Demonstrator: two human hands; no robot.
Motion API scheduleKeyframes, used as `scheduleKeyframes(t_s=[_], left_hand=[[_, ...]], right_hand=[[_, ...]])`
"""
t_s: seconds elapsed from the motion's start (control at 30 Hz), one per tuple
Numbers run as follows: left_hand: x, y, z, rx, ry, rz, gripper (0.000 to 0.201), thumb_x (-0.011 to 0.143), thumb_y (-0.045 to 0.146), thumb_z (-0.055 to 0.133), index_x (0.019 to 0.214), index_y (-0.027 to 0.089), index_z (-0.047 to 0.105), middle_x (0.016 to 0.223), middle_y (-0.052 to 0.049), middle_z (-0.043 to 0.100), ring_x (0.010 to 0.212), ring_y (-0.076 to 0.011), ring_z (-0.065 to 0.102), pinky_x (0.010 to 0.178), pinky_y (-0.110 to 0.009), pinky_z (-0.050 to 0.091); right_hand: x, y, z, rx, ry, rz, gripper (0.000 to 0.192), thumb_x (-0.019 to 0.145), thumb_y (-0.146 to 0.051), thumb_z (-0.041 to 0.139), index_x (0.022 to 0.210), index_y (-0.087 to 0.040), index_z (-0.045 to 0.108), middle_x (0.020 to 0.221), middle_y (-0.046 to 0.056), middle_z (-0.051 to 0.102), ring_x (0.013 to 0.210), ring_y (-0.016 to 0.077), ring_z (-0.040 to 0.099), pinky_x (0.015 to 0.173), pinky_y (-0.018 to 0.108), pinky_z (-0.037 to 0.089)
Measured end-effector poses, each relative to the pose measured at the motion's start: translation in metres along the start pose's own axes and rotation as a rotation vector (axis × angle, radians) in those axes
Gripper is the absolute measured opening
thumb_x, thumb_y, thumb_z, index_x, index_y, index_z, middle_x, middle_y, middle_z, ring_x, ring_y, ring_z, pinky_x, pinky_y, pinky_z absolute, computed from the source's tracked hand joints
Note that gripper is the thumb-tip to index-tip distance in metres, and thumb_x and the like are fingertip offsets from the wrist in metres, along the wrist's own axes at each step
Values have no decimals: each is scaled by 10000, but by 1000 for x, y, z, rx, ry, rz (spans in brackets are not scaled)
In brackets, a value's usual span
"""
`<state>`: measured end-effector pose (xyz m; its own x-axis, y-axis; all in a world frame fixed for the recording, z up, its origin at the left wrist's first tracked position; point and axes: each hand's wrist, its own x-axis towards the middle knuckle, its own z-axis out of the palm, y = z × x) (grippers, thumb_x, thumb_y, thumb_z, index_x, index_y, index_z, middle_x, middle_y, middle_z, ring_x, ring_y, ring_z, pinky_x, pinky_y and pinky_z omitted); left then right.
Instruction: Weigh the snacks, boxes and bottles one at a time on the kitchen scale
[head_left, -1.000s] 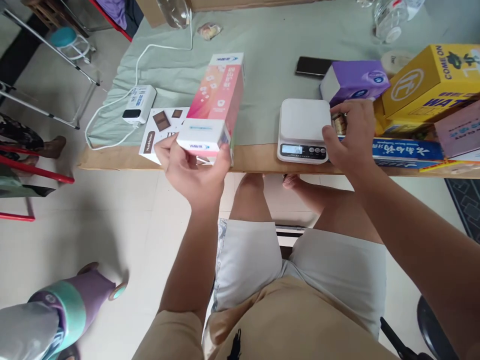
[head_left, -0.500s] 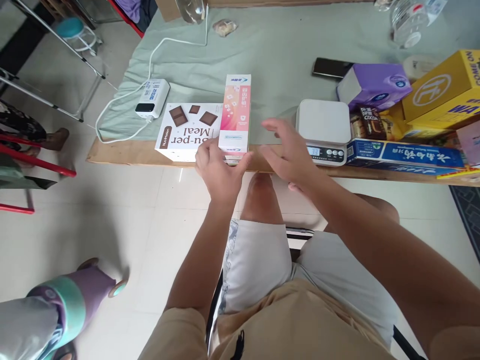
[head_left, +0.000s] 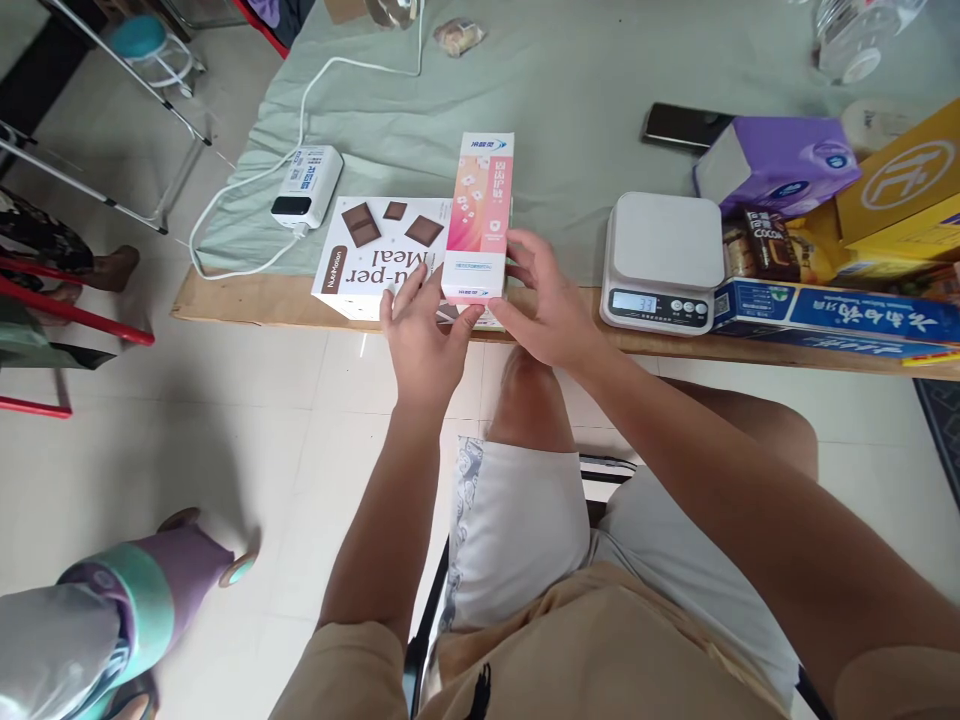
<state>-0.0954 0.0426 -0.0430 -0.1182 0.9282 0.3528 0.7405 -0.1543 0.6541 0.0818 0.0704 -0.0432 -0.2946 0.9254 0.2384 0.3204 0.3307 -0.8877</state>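
A tall pink and white box (head_left: 480, 215) lies on the table near its front edge, partly on top of a flat white box (head_left: 375, 255) printed with brown chocolate squares. My left hand (head_left: 424, 335) grips the near end of the pink box from the left and below. On the box's near right side my right hand (head_left: 544, 300) presses with spread fingers. A white kitchen scale (head_left: 664, 260) stands to the right, its display lit.
A white power bank (head_left: 306, 185) with a cable lies at the left. A phone (head_left: 686, 125), a purple box (head_left: 780, 165), a yellow carton (head_left: 911, 185), a blue long box (head_left: 832, 315) and a snack pack (head_left: 765, 245) crowd the right. My knees sit under the table's edge (head_left: 247, 310).
The pink box was held up in my left hand, then set down on the chocolate box. My right hand left the things beside the scale and came over to the pink box.
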Motion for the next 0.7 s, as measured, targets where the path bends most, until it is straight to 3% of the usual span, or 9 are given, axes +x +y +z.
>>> scheduleKeyframes(t_s=[0.13,0.27,0.37,0.43,0.5,0.57,0.7], left_hand=[[3,-3,0,-23,-22,7,508,886,672,657,1165,253,725,1369,-123,729,1470,-333,557,1324,-580,250],[-1,-1,0,-42,8,1,527,866,604,713,1265,260,683,1401,-118,713,1518,-336,507,1339,-595,220],[-12,12,-3,-88,179,72,523,888,466,709,1350,244,606,1361,-115,728,1470,-318,561,1333,-590,245],[-23,26,-2,-159,339,190,389,933,344,632,1305,235,602,1249,-100,755,1341,-279,661,1271,-550,380],[-35,45,3,-250,409,315,270,952,262,559,1214,229,616,1118,-79,752,1187,-240,718,1134,-482,527],[-46,66,14,-337,346,370,212,949,242,536,1144,224,618,1066,-74,729,1100,-223,720,1020,-434,593],[-63,114,54,-472,-27,241,242,933,259,557,1166,221,607,1130,-96,721,1114,-214,707,995,-391,611]], right_hand=[[2,-3,1,4,4,35,640,903,-395,622,1472,-352,331,1563,14,564,1336,255,645,1244,568,485],[-1,-4,0,-12,8,51,669,888,-413,639,1486,-329,350,1592,47,528,1419,292,591,1233,596,479],[-20,-1,-11,-14,59,60,698,873,-459,661,1491,-316,371,1625,77,485,1488,310,529,1226,594,481],[-44,2,-25,4,119,44,656,880,-469,657,1467,-316,408,1592,88,514,1470,291,548,1209,561,506],[-77,6,-45,15,207,34,566,901,-460,643,1421,-331,463,1519,85,568,1419,262,589,1170,514,548],[-113,13,-70,-4,326,56,489,922,-449,617,1382,-339,493,1453,91,589,1374,254,611,1122,503,579],[-180,39,-128,-97,780,212,402,854,-409,649,1236,-311,569,1374,92,592,1331,280,609,1120,569,547]])
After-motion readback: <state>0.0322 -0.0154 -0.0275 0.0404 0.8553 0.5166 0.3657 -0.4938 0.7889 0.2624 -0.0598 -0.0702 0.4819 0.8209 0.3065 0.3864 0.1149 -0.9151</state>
